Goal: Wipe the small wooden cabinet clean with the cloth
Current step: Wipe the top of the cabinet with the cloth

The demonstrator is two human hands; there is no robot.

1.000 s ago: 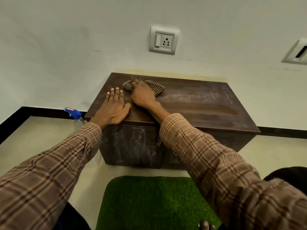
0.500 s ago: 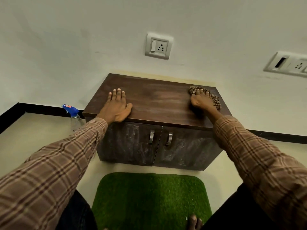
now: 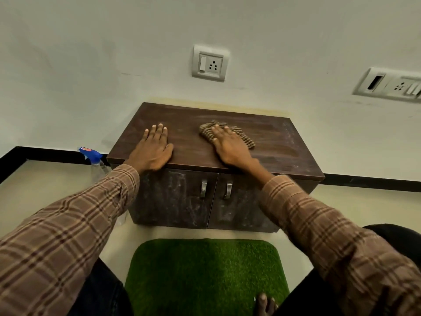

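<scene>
The small wooden cabinet [image 3: 268, 144] stands on the floor against the white wall, its dark top streaked with pale dust and its two front doors closed, each with a metal handle [image 3: 204, 188] near the centre seam. The checked cloth [image 3: 245, 137] lies bunched on the cabinet's top, right of its middle and toward the back. The right hand [image 3: 230, 145] presses flat on the cloth with fingers spread, palm down; its grip is released rather than clenched, the cloth pinned under the palm and fingers. The left hand [image 3: 152, 149] rests flat on the cabinet's top near the front left edge, fingers together and extended, grasping nothing. Both arms wear brown plaid sleeves.

Just left of the cabinet, on the floor by the black skirting, stands a clear spray bottle [image 3: 94, 160] with a blue trigger head. In front of the cabinet lies a green artificial-grass mat [image 3: 205, 274]. On the wall above the cabinet sits a white switch-and-socket plate [image 3: 210, 63], with a wider socket panel [image 3: 391, 86] to its right.
</scene>
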